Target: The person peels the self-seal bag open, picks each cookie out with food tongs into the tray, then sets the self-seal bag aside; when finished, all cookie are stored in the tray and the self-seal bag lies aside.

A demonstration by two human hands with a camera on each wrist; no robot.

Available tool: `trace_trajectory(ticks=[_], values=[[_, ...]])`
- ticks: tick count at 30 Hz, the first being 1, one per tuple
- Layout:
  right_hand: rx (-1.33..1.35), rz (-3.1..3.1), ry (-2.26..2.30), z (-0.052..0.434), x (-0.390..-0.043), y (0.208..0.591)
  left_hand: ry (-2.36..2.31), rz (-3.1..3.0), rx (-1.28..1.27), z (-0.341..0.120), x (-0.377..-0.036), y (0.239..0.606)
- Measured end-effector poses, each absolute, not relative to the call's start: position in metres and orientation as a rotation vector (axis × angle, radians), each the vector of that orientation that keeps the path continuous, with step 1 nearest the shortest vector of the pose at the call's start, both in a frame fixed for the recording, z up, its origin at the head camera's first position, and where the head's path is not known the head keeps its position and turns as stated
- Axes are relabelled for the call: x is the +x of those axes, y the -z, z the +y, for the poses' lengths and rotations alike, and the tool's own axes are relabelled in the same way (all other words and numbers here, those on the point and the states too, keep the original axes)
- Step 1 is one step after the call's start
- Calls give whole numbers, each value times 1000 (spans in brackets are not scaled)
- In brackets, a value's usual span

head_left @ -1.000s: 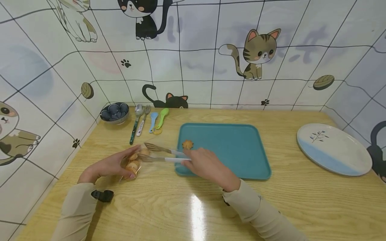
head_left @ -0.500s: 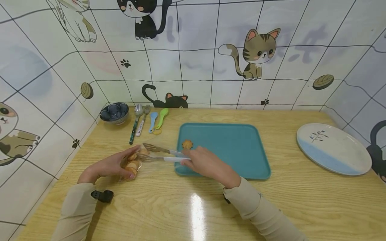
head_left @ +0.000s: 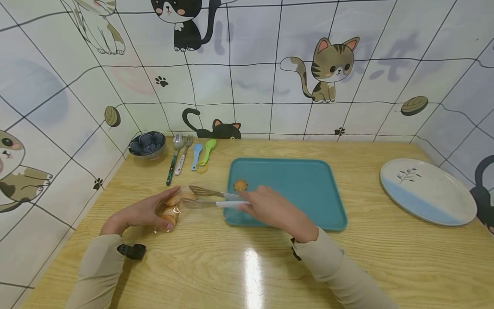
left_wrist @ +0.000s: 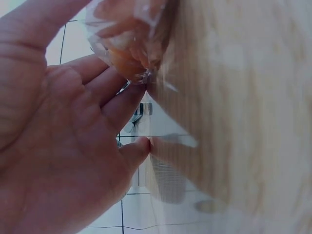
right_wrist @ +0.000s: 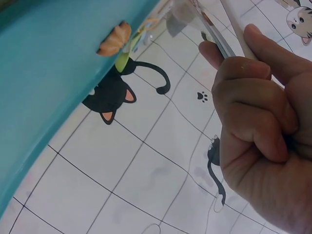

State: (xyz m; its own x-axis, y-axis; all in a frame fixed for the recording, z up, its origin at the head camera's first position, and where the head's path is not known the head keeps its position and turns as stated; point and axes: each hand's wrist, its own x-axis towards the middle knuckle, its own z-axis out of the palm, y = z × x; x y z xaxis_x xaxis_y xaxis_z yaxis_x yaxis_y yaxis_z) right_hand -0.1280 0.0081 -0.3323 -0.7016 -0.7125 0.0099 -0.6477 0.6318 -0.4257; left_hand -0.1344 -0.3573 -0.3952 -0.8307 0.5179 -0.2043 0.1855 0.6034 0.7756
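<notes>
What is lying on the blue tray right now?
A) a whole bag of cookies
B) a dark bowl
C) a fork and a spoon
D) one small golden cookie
D: a single small golden cookie sits near the left end of the blue tray; the bag of cookies is off the tray, on the table in the left hand, and the right hand holds tongs toward it.

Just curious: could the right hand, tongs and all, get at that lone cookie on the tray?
Probably yes. The cookie lies bare on the tray, just beyond the right hand, with nothing between; the tongs point away toward the bag.
</notes>
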Motion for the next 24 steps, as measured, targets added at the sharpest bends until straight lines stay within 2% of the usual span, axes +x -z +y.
trace_trajectory(ticks=[10, 24], values=[[-1057, 2624, 652, 29, -122, 312, -1090, 2437, 562, -357, -135, 396], [-1064, 2698, 556, 29, -124, 319, -1099, 2427, 547, -357, -135, 397]])
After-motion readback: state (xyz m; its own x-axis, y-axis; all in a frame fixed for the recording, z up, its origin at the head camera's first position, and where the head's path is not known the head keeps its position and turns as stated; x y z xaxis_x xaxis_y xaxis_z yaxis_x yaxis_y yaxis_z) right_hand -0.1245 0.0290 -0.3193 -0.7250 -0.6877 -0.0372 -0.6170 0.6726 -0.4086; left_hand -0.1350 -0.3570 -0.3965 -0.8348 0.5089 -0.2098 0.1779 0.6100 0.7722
